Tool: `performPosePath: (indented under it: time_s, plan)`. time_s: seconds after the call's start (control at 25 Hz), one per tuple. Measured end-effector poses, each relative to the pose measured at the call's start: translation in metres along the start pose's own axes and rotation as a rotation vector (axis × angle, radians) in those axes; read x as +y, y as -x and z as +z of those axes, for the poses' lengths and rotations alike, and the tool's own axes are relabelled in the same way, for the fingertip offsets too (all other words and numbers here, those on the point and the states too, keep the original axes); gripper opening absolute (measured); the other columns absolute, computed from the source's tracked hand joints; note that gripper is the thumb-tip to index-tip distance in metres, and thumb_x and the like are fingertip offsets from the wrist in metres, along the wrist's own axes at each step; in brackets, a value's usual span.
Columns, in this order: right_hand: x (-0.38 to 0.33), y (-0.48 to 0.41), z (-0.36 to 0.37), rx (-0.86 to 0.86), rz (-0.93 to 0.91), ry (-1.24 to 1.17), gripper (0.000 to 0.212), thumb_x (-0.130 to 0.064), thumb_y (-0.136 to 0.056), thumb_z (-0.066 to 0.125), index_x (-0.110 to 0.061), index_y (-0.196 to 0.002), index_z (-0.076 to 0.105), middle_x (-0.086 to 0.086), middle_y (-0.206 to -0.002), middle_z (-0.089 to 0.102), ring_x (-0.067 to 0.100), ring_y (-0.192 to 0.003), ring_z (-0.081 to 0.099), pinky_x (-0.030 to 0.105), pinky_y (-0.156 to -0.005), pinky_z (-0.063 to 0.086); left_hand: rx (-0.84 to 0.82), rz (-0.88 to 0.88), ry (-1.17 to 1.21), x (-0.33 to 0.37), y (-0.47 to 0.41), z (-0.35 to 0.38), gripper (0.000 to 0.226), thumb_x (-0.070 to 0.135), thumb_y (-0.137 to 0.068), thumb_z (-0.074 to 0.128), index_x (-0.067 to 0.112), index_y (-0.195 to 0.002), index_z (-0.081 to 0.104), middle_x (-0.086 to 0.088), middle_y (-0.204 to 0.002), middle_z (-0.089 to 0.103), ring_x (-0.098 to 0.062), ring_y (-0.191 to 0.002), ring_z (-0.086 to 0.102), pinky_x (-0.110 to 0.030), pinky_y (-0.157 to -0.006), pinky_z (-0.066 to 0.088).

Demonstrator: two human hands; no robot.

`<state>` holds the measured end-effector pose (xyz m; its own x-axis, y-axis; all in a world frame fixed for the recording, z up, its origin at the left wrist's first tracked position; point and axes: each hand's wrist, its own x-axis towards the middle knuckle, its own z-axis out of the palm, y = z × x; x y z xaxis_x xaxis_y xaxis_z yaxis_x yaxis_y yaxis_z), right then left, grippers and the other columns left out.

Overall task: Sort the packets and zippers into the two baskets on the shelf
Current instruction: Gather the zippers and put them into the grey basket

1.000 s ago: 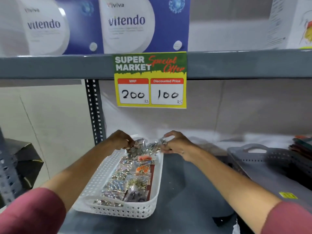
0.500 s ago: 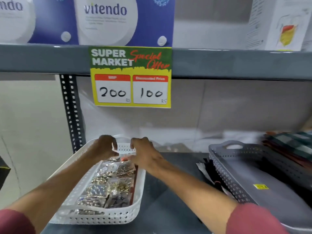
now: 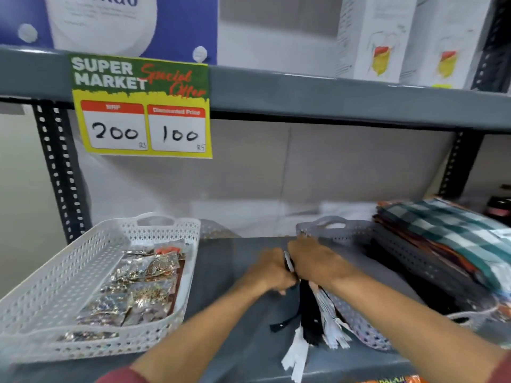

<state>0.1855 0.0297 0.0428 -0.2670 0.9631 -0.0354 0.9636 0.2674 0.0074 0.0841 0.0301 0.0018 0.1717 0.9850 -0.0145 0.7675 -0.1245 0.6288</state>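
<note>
Both hands, left hand (image 3: 272, 273) and right hand (image 3: 318, 262), fingers clamped on zippers (image 3: 311, 313) bunch at shelf (image 3: 235, 272) middle, beside grey basket (image 3: 356, 308). Packets (image 3: 141, 286) lie in white basket (image 3: 91, 275) at shelf's left end.

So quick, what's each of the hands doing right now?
Left hand: closed on the zippers on the shelf.
Right hand: also closed on the zippers, beside the grey basket.

You have one head-worn view, looking forward and slightly down into the shelf (image 3: 243, 275) bay at close range (wide-angle, lines bowed), upper shelf edge (image 3: 331, 98) overhead.
</note>
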Motion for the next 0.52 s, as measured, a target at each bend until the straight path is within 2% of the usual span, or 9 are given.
performPosePath:
  time_s: [0.08,0.12,0.2,0.24,0.28,0.36,0.44,0.52]
  plan:
    - [0.003,0.005,0.001,-0.038,0.020,-0.013,0.028,-0.003,-0.098,0.047,0.005,-0.120,0.063,0.025,-0.124,0.063,0.034,-0.111,0.067,0.034,-0.084,0.052,0.006,-0.002,0.125,0.002,-0.005,0.018,0.014,0.016,-0.079,0.066,0.006,-0.071,0.070,-0.009,-0.054,0.067,-0.005,-0.040,0.063,-0.015,-0.038,0.047]
    - [0.006,0.005,0.000,-0.055,0.032,-0.043,0.026,-0.005,-0.098,0.048,0.002,-0.116,0.065,0.024,-0.116,0.068,0.033,-0.104,0.070,0.034,-0.083,0.054,0.032,-0.010,0.184,0.001,-0.007,0.024,0.016,0.021,-0.076,0.070,0.006,-0.075,0.074,-0.009,-0.058,0.069,-0.005,-0.035,0.059,-0.015,-0.035,0.046]
    - [0.016,0.001,-0.001,-0.080,0.060,-0.159,0.015,-0.004,-0.095,0.053,-0.002,-0.095,0.068,0.021,-0.086,0.074,0.030,-0.082,0.076,0.032,-0.068,0.058,0.110,-0.043,0.239,-0.003,-0.008,0.029,0.021,0.026,-0.071,0.077,0.008,-0.062,0.070,0.001,-0.046,0.060,-0.001,-0.027,0.048,-0.014,-0.032,0.037]
    - [0.019,0.000,-0.001,-0.062,0.063,-0.203,0.012,-0.001,-0.092,0.055,-0.001,-0.090,0.066,0.017,-0.076,0.072,0.029,-0.074,0.076,0.031,-0.063,0.059,0.150,-0.067,0.239,-0.006,-0.009,0.030,0.029,0.025,-0.071,0.077,0.011,-0.051,0.061,0.005,-0.041,0.052,-0.001,-0.024,0.042,-0.015,-0.032,0.033]
    - [0.021,0.000,-0.001,-0.039,0.047,-0.206,0.010,0.001,-0.091,0.055,0.001,-0.091,0.065,0.016,-0.077,0.069,0.029,-0.073,0.075,0.031,-0.062,0.059,0.190,-0.086,0.230,-0.010,-0.010,0.029,0.038,0.023,-0.072,0.076,0.013,-0.045,0.051,0.006,-0.039,0.046,-0.001,-0.024,0.037,-0.016,-0.032,0.030]
    - [0.018,-0.001,0.008,-0.020,0.023,-0.126,0.019,-0.006,-0.093,0.058,0.003,-0.109,0.065,0.017,-0.103,0.067,0.031,-0.088,0.073,0.030,-0.068,0.057,0.266,-0.102,0.198,-0.019,-0.008,0.019,0.046,0.021,-0.071,0.076,0.014,-0.041,0.041,0.005,-0.040,0.039,-0.002,-0.030,0.035,-0.017,-0.034,0.026]
    - [0.007,-0.002,0.021,-0.041,0.030,-0.041,0.031,-0.012,-0.093,0.061,0.002,-0.121,0.061,0.016,-0.125,0.060,0.033,-0.108,0.068,0.031,-0.078,0.055,0.310,-0.126,0.140,-0.031,-0.006,0.008,0.048,0.021,-0.074,0.074,0.013,-0.042,0.039,0.004,-0.043,0.039,-0.005,-0.037,0.038,-0.015,-0.034,0.026]
    - [-0.001,-0.007,0.034,-0.034,0.022,0.030,0.035,-0.011,-0.090,0.062,0.000,-0.123,0.061,0.015,-0.131,0.058,0.034,-0.117,0.063,0.037,-0.089,0.054,0.329,-0.161,0.063,-0.042,-0.002,0.000,0.048,0.026,-0.078,0.073,0.015,-0.045,0.040,0.004,-0.046,0.043,-0.005,-0.040,0.042,-0.013,-0.036,0.028]
